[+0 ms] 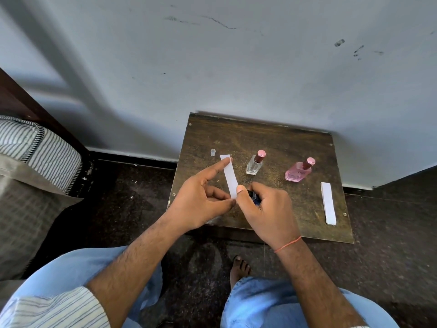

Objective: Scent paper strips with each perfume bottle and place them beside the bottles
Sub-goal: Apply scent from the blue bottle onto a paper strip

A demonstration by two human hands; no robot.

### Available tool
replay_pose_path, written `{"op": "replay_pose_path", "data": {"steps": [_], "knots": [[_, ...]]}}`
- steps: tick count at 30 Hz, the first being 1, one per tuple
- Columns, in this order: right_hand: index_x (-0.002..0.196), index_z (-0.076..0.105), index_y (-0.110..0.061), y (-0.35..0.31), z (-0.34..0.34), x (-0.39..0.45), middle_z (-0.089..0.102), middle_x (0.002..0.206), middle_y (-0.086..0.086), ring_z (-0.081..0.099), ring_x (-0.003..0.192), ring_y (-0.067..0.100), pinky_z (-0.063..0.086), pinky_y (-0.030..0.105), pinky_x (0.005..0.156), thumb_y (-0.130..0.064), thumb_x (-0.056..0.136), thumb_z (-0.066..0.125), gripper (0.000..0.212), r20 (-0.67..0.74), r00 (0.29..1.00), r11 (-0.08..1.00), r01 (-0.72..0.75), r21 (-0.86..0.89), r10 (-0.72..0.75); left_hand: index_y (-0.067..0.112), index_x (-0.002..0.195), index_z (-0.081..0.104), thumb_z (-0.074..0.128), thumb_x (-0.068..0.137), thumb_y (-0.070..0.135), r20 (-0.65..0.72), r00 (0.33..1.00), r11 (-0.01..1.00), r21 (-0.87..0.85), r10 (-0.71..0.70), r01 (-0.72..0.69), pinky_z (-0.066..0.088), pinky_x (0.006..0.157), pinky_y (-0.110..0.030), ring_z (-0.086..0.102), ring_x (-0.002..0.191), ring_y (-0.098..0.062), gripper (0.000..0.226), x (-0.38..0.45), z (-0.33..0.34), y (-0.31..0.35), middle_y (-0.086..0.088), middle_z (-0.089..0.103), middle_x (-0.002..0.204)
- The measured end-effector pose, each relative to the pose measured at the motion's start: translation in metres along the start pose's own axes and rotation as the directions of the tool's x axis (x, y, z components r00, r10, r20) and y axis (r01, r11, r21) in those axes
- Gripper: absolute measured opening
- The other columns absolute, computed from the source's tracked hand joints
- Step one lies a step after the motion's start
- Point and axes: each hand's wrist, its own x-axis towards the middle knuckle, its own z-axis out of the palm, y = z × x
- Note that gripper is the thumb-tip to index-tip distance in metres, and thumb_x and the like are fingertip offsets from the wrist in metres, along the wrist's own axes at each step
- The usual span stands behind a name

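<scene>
My left hand (201, 197) holds a white paper strip (229, 176) upright over the small wooden table (272, 138), index finger stretched along its back, thumb and other fingers pinching its lower end. My right hand (262, 209) grips a small dark blue perfume bottle (252, 197), mostly hidden in the fingers, right at the strip's lower end. A clear bottle with a pink cap (255, 163) and a pink bottle with a pink cap (299, 170) stand further back. A stack of white strips (328, 202) lies at the table's right edge.
A small clear cap (213, 152) stands at the table's back left. The table sits against a pale blue wall. A striped mattress (35, 147) lies to the left. My knees and a bare foot (240, 268) are over the dark floor below.
</scene>
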Motion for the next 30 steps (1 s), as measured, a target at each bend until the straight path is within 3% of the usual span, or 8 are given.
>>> {"op": "replay_pose_path", "data": {"steps": [8,14,19,24,30], "knots": [[0.06,0.046,-0.013,0.0002,0.0004,0.0004,0.043,0.05,0.002,0.045,0.052,0.024,0.032,0.041,0.051,-0.056,0.095,0.051,0.056,0.015,0.999,1.0,-0.03,-0.002,0.03,0.038,0.163,0.04,0.083,0.089,-0.003,0.003,1.0,1.0,-0.022,-0.001,0.001,0.053,0.063,-0.015,0.071,0.065,-0.007,0.095,0.0001,0.0018,0.001,-0.017,0.083,0.09],[0.059,0.046,-0.013,0.0021,-0.0005,0.0013,0.04,0.048,-0.004,0.041,0.049,0.016,0.031,0.033,0.05,-0.062,0.092,0.054,0.06,-0.005,0.997,0.995,-0.071,0.065,0.071,0.04,0.162,0.042,0.084,0.088,-0.003,-0.003,1.0,0.999,-0.039,0.0,0.0,0.052,0.061,-0.014,0.071,0.065,-0.008,0.095,0.0035,0.0021,-0.0033,-0.017,0.082,0.088],[0.059,0.048,-0.012,0.0022,-0.0015,0.0013,0.04,0.049,-0.002,0.045,0.053,0.023,0.031,0.032,0.05,-0.059,0.09,0.054,0.058,0.003,0.998,0.997,-0.064,0.053,0.063,0.041,0.162,0.041,0.085,0.088,-0.001,-0.003,1.0,1.0,-0.024,0.004,-0.004,0.051,0.06,-0.016,0.069,0.063,-0.008,0.095,0.0027,0.0012,-0.0038,-0.017,0.082,0.089],[0.058,0.046,-0.013,0.0016,-0.0015,0.0012,0.039,0.049,-0.003,0.04,0.05,0.016,0.028,0.031,0.049,-0.059,0.091,0.051,0.057,0.003,0.998,0.995,-0.068,0.075,0.068,0.043,0.161,0.042,0.086,0.087,0.0,-0.004,1.0,1.0,-0.028,-0.003,0.003,0.051,0.059,-0.019,0.069,0.065,-0.012,0.096,0.0041,0.0007,-0.0065,-0.016,0.082,0.088],[0.061,0.053,-0.013,0.0063,-0.0031,0.0022,0.046,0.05,-0.003,0.048,0.052,0.019,0.036,0.034,0.052,-0.062,0.095,0.056,0.059,-0.008,0.996,0.989,-0.086,0.118,0.087,0.046,0.16,0.042,0.086,0.088,0.002,0.001,1.0,1.0,-0.028,-0.01,0.01,0.052,0.064,-0.027,0.068,0.072,-0.024,0.095,0.0048,-0.0002,-0.0086,-0.014,0.082,0.087]]}}
